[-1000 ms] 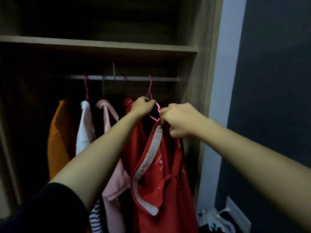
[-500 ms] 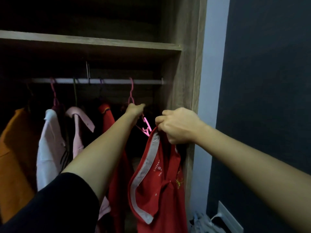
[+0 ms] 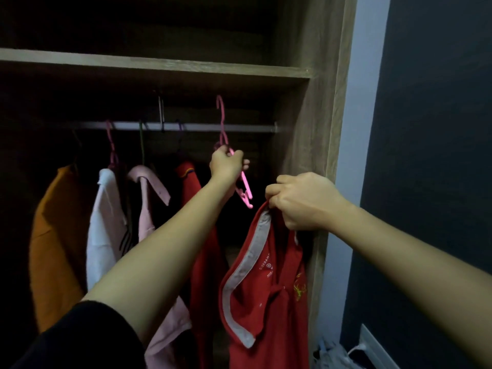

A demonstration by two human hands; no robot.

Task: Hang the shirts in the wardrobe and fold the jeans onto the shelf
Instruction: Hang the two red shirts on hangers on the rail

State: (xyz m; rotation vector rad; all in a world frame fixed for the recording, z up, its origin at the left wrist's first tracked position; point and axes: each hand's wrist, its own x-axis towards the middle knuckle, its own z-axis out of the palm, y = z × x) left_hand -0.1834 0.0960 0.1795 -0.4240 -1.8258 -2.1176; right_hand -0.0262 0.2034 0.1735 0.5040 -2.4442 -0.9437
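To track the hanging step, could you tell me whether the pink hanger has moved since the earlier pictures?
Yes. The pink hanger, held by the left hand, has gone up: its hook now stands above the rail.

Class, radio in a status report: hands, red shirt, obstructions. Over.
Left hand grips pink hanger, hook above rail. Right hand holds red shirt by collar, off hanger. Hanging shirts left of it; none in the way.

small white print point(image 3: 264, 263) inside red shirt point(image 3: 277, 310) neckline, too blurred to read, yellow chest emblem point(image 3: 299, 287)
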